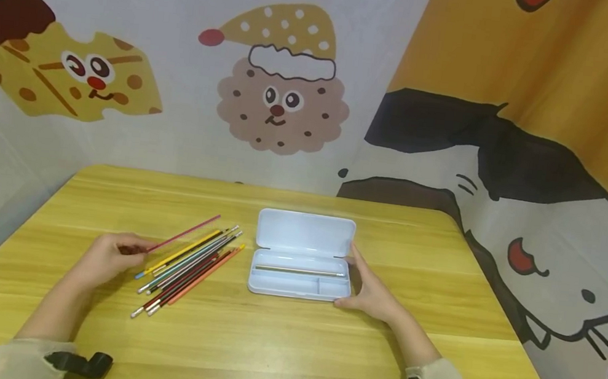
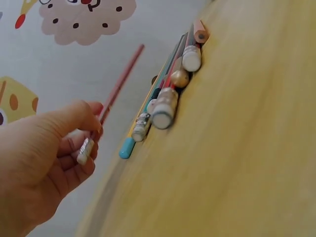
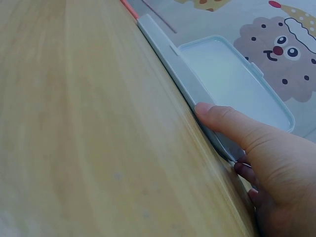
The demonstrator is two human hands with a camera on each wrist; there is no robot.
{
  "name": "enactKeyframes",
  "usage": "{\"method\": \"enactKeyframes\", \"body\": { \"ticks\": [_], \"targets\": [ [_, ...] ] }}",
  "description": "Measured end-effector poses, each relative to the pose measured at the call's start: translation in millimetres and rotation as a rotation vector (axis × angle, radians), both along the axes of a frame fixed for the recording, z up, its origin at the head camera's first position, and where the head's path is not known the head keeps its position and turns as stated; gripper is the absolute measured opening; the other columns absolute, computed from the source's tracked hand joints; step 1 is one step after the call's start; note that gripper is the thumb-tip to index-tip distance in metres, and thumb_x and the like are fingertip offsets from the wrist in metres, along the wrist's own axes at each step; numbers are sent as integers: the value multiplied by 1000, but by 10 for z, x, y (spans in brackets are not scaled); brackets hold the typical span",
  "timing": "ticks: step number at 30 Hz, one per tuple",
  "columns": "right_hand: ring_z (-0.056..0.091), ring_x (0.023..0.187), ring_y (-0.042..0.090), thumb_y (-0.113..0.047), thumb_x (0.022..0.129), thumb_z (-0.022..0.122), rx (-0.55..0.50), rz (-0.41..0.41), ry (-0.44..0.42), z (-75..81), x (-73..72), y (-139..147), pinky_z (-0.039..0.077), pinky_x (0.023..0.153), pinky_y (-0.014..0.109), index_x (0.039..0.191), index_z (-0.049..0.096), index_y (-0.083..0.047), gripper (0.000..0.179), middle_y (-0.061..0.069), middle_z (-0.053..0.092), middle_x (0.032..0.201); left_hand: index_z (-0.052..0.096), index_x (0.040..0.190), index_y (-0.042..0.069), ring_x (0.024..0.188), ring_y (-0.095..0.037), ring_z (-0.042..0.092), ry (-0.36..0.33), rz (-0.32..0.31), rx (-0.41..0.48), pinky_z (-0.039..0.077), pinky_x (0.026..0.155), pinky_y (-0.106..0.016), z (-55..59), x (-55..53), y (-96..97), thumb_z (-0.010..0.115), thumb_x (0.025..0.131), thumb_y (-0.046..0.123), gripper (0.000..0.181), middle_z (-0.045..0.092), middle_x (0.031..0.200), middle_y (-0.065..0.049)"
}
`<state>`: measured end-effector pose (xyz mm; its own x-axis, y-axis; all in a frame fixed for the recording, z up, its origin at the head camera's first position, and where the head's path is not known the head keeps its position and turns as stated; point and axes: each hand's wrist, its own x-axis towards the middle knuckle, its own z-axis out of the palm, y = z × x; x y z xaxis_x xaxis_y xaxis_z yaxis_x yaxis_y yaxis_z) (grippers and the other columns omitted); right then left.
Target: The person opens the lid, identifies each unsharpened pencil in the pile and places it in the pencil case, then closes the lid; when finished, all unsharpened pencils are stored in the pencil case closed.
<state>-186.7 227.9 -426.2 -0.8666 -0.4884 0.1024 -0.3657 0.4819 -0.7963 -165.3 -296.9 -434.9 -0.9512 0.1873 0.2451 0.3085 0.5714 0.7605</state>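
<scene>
My left hand (image 1: 113, 256) pinches a pink pencil (image 1: 185, 232) near its white eraser end, between thumb and fingers. Its other end points up and away, raised off the table in the left wrist view. Beside that hand lies a loose pile of pencils (image 1: 193, 264), several with eraser ends. An open white pencil case (image 1: 272, 284) stands right of the pile, lid tilted back. One pencil (image 1: 295, 270) lies lengthwise in its rear compartment. My right hand (image 1: 373, 292) grips the case's right end, thumb on the front wall (image 3: 205, 107) and other fingers around the side.
Everything rests on a yellow wood-grain table (image 1: 286, 354). Behind it hangs a cloth (image 1: 174, 151) printed with cartoon figures, reaching down to the table's back edge. Dark camera straps (image 1: 76, 364) are worn on both wrists.
</scene>
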Motion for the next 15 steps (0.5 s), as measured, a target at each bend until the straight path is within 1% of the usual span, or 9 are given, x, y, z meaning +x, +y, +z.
{"method": "enactKeyframes", "body": {
  "ticks": [2, 4, 9, 12, 15],
  "targets": [
    [22, 138, 36, -9, 68, 87, -2, 3, 2, -4, -3, 2, 6, 111, 54, 153, -2, -5, 123, 23, 39, 142, 70, 106, -5, 67, -11, 54, 23, -3, 9, 47, 51, -26, 28, 10, 8, 68, 83, -7, 23, 68, 92, -16],
    [22, 138, 36, -9, 68, 87, -2, 7, 3, -6, -5, 4, 6, 111, 54, 153, -2, -5, 124, 23, 39, 142, 71, 106, -5, 67, -12, 53, 27, -1, 16, 46, 50, -26, 62, 19, 29, 67, 84, -6, 23, 67, 93, -17],
    [22, 138, 36, -10, 68, 87, 5, 8, 7, -13, -9, 7, 7, 111, 54, 153, -2, -5, 124, 23, 39, 141, 71, 108, 0, 73, -14, 57, 30, -28, 10, 50, 56, -27, 175, 54, 123, 66, 86, -4, 23, 67, 100, -15],
    [22, 138, 36, -10, 68, 87, 4, 11, 11, -19, -13, 7, 7, 111, 54, 153, -2, -5, 123, 23, 39, 141, 72, 108, 2, 74, -14, 58, 50, -73, 23, 51, 58, -27, 254, 67, 192, 65, 87, -3, 23, 66, 100, -15],
    [23, 138, 36, -9, 68, 87, 1, 13, 14, -22, -14, 5, 6, 112, 53, 153, -2, -5, 124, 24, 39, 141, 72, 107, 2, 75, -12, 58, 94, -127, 24, 51, 60, -26, 324, 66, 276, 64, 87, -4, 23, 66, 97, -14]
  ]
}}
